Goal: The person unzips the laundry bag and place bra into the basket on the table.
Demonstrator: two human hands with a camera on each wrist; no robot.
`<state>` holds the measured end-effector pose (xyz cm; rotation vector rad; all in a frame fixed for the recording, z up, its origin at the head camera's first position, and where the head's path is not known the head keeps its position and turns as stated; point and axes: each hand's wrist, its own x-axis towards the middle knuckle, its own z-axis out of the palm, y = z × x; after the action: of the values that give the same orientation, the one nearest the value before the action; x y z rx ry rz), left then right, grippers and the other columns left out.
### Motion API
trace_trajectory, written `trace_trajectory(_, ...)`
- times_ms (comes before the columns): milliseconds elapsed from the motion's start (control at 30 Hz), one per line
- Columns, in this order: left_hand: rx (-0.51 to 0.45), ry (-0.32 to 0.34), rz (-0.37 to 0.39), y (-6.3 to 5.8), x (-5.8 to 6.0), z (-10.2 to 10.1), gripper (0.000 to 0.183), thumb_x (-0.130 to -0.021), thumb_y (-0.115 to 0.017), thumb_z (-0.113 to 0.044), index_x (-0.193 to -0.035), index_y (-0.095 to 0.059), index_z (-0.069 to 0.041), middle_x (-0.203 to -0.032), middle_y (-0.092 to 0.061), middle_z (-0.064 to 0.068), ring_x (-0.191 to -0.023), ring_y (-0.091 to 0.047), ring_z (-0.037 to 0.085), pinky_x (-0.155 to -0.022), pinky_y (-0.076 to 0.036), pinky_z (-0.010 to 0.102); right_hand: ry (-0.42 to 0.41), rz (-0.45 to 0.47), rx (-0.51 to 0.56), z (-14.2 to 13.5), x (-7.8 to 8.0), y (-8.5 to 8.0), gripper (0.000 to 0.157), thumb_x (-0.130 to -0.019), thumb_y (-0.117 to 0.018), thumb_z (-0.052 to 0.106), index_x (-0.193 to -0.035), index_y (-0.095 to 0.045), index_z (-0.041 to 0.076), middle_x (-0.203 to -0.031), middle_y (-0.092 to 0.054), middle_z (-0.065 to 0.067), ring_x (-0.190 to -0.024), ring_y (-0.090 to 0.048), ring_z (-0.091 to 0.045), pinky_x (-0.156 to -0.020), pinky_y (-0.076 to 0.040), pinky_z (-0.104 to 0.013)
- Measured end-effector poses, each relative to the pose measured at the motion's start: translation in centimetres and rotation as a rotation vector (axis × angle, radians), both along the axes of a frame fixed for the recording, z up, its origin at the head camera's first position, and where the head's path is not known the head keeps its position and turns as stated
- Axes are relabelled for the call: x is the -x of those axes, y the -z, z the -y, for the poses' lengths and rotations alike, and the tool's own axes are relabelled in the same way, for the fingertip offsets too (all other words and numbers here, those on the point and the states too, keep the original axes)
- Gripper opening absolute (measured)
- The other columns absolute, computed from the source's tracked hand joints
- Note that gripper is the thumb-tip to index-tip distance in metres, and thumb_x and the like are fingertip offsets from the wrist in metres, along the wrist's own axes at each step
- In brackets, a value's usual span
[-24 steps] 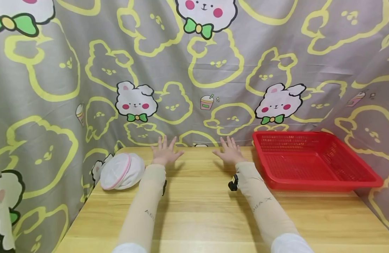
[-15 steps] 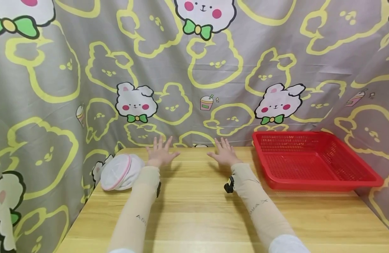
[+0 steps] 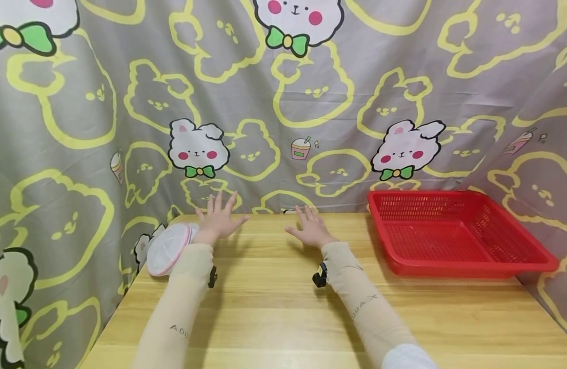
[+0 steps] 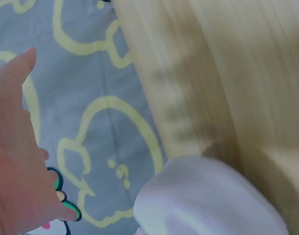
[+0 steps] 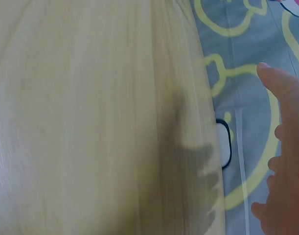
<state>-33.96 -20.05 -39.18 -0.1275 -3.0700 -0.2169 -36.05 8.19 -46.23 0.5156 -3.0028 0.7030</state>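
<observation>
In the head view my left hand [image 3: 217, 220] is held over the back left of the table with its fingers spread, holding nothing. It overlaps the right side of a white mesh laundry bag [image 3: 169, 250] with a pink rim, whose pale fabric [image 4: 208, 198] also shows below in the left wrist view. My right hand [image 3: 312, 229] hovers near the back edge, fingers spread and nothing in them; its shadow falls on the wood in the right wrist view. A red plastic basket [image 3: 454, 271] stands to the right, apart from that hand.
The wooden table [image 3: 274, 318] runs back to a grey curtain [image 3: 260, 102] printed with rabbits and yellow outlines. The curtain hangs along the back and both sides. A small black camera [image 3: 320, 275] sits on the right wrist, another [image 3: 212, 277] on the left.
Both hands have moved to the left, and the left hand now covers part of the mesh laundry bag. The bag and the red basket stay where they were.
</observation>
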Motion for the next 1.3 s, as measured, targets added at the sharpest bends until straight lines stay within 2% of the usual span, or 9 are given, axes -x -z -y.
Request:
trace_trajectory(167,-0.053,0.009,-0.011,-1.3,-1.1,1.3,0.083,-0.073,-0.021,-0.081,-0.139,0.011,-0.042,-0.150,0.012,0.014,-0.135,0.015,0.041,-0.092,0.012,0.073,-0.030,0.018,0.006,1.2,-0.4,0.2,0.082,-0.083,-0.038,0.065,-0.145,-0.004,0.022,-0.151,-0.004,-0.016,-0.139,-0.002,-0.033,-0.110,-0.013,-0.054)
trace_trajectory(300,-0.065,0.014,-0.064,-2.0,-1.6,2.4,0.081,-0.076,-0.027,-0.078,-0.140,0.006,-0.041,-0.151,0.006,0.015,-0.135,0.011,0.041,-0.093,0.007,0.074,-0.051,0.003,0.019,2.5,-0.4,0.3,0.082,-0.083,-0.038,0.065,-0.145,-0.006,0.022,-0.150,-0.006,-0.016,-0.139,-0.005,-0.032,-0.110,-0.015,-0.051)
trace_trajectory(433,-0.074,0.010,-0.114,-2.4,-2.2,3.6,0.080,-0.078,-0.032,-0.074,-0.142,-0.001,-0.038,-0.151,-0.001,0.016,-0.136,0.006,0.042,-0.093,0.003,0.075,-0.072,0.016,0.029,3.9,-0.5,0.5,0.083,-0.082,-0.037,0.068,-0.145,-0.004,0.024,-0.151,-0.005,-0.013,-0.139,-0.004,-0.032,-0.111,-0.017,-0.049)
trace_trajectory(567,-0.104,-0.007,-0.130,-2.6,-3.3,5.1,0.080,-0.078,-0.033,-0.074,-0.143,-0.004,-0.036,-0.150,-0.003,0.017,-0.136,0.004,0.042,-0.092,0.003,0.076,-0.089,0.047,0.042,5.2,-0.8,0.8,0.083,-0.081,-0.036,0.069,-0.144,-0.001,0.027,-0.152,-0.002,-0.010,-0.139,-0.002,-0.030,-0.111,-0.017,-0.049)
trace_trajectory(700,-0.158,-0.028,-0.120,-2.5,-4.8,6.8,0.081,-0.078,-0.032,-0.074,-0.143,-0.002,-0.036,-0.151,-0.002,0.017,-0.136,0.006,0.041,-0.093,0.004,0.075,-0.111,0.044,0.043,6.7,-1.0,1.0,0.082,-0.082,-0.036,0.067,-0.144,0.000,0.026,-0.152,-0.003,-0.012,-0.139,-0.003,-0.030,-0.111,-0.017,-0.049)
trace_trajectory(933,-0.241,-0.058,-0.126,-1.9,-7.3,9.4,0.076,-0.084,-0.031,-0.067,-0.144,-0.002,-0.029,-0.150,-0.002,0.020,-0.135,0.006,0.044,-0.090,0.000,0.076,-0.157,0.033,0.060,9.2,-1.9,1.5,0.083,-0.083,-0.040,0.064,-0.145,-0.010,0.017,-0.150,-0.010,-0.016,-0.139,-0.007,-0.033,-0.111,-0.017,-0.048)
trace_trajectory(1133,-0.355,-0.079,-0.137,-0.9,-8.4,11.6,0.072,-0.089,-0.032,-0.058,-0.145,-0.004,-0.022,-0.147,-0.005,0.026,-0.129,-0.005,0.053,-0.089,-0.009,0.075,-0.183,0.072,0.067,10.7,-2.8,1.4,0.082,-0.084,-0.041,0.062,-0.145,-0.005,0.022,-0.150,-0.008,-0.016,-0.139,-0.007,-0.032,-0.111,-0.017,-0.049)
trace_trajectory(1300,-0.497,-0.115,-0.112,0.0,-9.1,13.1,0.071,-0.092,-0.031,-0.053,-0.145,-0.007,-0.013,-0.146,0.000,0.030,-0.128,-0.003,0.055,-0.091,-0.009,0.075,-0.213,0.109,0.096,11.4,-3.6,1.3,0.082,-0.083,-0.043,0.061,-0.145,-0.003,0.024,-0.151,-0.007,-0.015,-0.139,-0.008,-0.030,-0.111,-0.017,-0.047)
